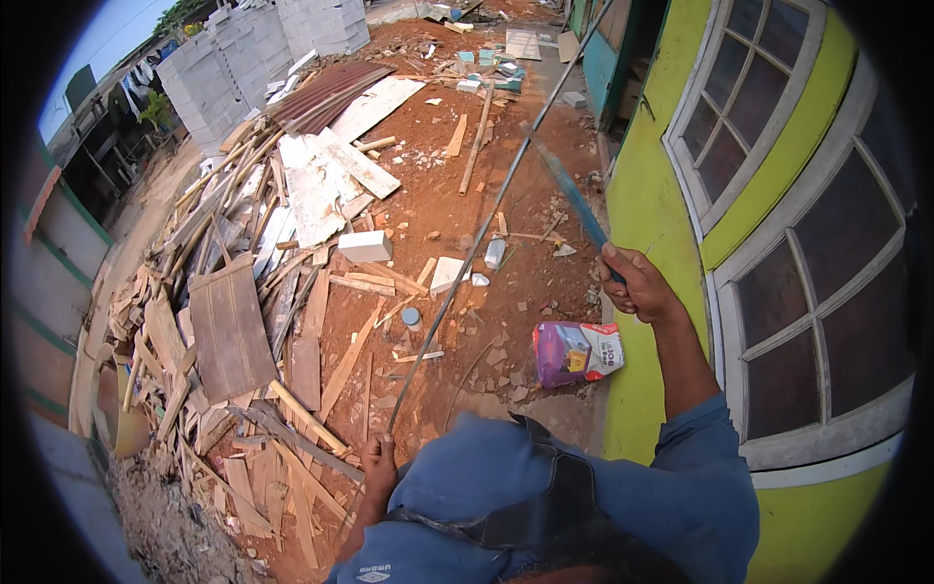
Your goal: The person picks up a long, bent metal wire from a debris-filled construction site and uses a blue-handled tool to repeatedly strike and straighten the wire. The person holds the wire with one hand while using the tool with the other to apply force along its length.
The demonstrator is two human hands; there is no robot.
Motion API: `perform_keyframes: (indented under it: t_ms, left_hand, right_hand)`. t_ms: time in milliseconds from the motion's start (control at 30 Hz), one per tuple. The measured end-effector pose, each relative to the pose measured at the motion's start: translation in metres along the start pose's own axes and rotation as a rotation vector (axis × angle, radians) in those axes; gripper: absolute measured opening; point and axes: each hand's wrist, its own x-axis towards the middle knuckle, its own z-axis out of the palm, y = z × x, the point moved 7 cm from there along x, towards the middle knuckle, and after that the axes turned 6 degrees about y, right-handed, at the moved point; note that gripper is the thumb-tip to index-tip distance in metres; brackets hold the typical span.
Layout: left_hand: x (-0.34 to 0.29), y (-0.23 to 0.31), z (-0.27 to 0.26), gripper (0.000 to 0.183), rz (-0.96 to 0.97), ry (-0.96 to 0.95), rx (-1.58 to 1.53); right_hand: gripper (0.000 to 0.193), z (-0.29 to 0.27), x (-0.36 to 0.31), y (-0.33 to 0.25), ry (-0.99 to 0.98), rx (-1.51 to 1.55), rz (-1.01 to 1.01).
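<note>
My left hand (379,461) is closed around the near end of a long thin metal rod (474,249), which looks like rebar. From there the rod slants far up and to the right, past the top of the picture. Out to the right, by the yellow-green wall, my right hand (639,284) grips a long blue bar-like tool (576,199). Its narrow far end appears to meet or overlap the rod; whether they touch I cannot tell. A purple, red and white bag (576,352) sits on the ground below my right hand.
Scrap wood (321,311) heaps up on the left, with a brown panel (233,326) and white boards (316,185). Pale blocks (366,246) lie on the reddish dirt. A wall with white-framed windows (812,273) stands close on the right. Stacked grey blocks (268,58) rise behind.
</note>
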Motion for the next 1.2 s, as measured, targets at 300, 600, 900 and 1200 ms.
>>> perform_keyframes:
  t_ms: [300,600,900,1200]
  left_hand:
    - [0.006,-0.024,-0.005,0.041,-0.002,-0.052,0.171]
    - [0.016,-0.015,0.017,0.047,-0.079,-0.147,0.193]
    - [0.033,0.0,0.028,0.052,-0.033,-0.13,0.161]
    - [0.114,0.115,-0.009,0.043,0.197,0.134,0.041]
  right_hand:
    - [0.046,-0.038,-0.009,-0.026,-0.017,-0.011,0.024]
    - [0.049,0.001,-0.009,0.028,0.56,-0.158,-0.686]
    - [0.044,0.017,-0.005,0.081,0.57,-0.3,-0.467]
    - [0.038,0.067,-0.021,0.226,0.395,-0.234,-0.067]
